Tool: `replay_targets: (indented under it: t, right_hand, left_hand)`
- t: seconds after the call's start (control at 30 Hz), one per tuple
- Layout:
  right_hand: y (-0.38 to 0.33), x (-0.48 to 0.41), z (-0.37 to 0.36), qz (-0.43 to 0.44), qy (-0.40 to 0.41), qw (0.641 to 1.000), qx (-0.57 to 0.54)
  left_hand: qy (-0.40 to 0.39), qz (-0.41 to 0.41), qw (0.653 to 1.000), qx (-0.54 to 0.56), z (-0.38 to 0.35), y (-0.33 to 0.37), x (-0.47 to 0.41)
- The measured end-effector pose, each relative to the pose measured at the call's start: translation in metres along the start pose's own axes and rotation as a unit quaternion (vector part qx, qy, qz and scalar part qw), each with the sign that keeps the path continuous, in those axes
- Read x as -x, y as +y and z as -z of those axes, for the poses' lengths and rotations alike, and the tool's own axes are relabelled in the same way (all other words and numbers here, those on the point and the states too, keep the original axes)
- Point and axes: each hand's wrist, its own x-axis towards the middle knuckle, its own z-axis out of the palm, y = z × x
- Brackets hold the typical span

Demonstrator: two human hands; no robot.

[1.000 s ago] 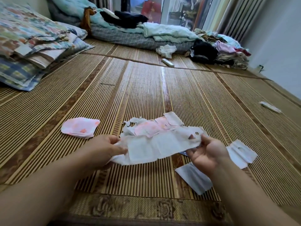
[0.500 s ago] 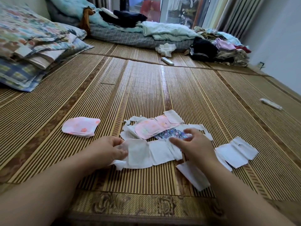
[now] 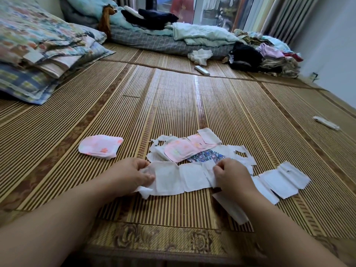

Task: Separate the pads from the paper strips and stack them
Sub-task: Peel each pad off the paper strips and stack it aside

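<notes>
Hands: both low over the bamboo mat (image 3: 173, 105), one at each end of the white strip (image 3: 181, 177); forearms enter from the bottom edge
Left hand (image 3: 128, 175): fingers curled, thumb and fingertips pinching the strip's left end, which wrinkles under the grip
Right hand (image 3: 234, 175): fingers bunched together and nipping the strip's right end; fingertips partly hidden by the knuckles
White strip: a row of squarish white pads joined side by side, lying flat on the mat between the hands; its left corner trails loose below the left hand
Pile behind: just beyond the strip, a pink patterned pad (image 3: 181, 149) rests on torn white paper (image 3: 159, 143); a blue patterned piece (image 3: 207, 156) shows beside it, touching the strip's far edge
Separate pad: a folded pink pad (image 3: 101, 146) lies alone to the left, apart from the pile
Right side: more joined white pads (image 3: 283, 180) lie on the mat beside the right wrist; a loose white paper piece (image 3: 230, 208) runs under the right forearm
Background: folded quilts (image 3: 42, 47) at far left; heaped clothes (image 3: 265, 54) at far right
</notes>
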Motion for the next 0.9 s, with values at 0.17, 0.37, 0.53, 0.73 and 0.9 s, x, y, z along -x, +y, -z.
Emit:
replay_targets:
  t: [0.17,0.37,0.53,0.73,0.9]
  right_hand:
    - [0.006,0.004,0.021,0.020,-0.028,0.997,-0.062]
    - [-0.002,0.012,0.000,0.105,-0.030,0.986,0.123]
    - [0.009,0.006,0.013,-0.005,0.025,0.998,-0.051]
    - [0.030,0.004,0.038,-0.165,0.013,0.906,-0.390]
    - [0.015,0.013,0.035,-0.059,-0.003,0.945,-0.321]
  left_hand:
    - [0.006,0.002,1.000,-0.009,0.001,-0.001,-0.001]
    - [0.012,-0.001,1.000,-0.021,-0.001,0.001,-0.002]
    - [0.014,0.006,1.000,0.000,0.005,-0.001,-0.001]
    - [0.021,0.020,1.000,0.011,0.019,-0.005,0.003]
    - [-0.002,0.030,0.997,0.072,0.025,-0.003,0.006]
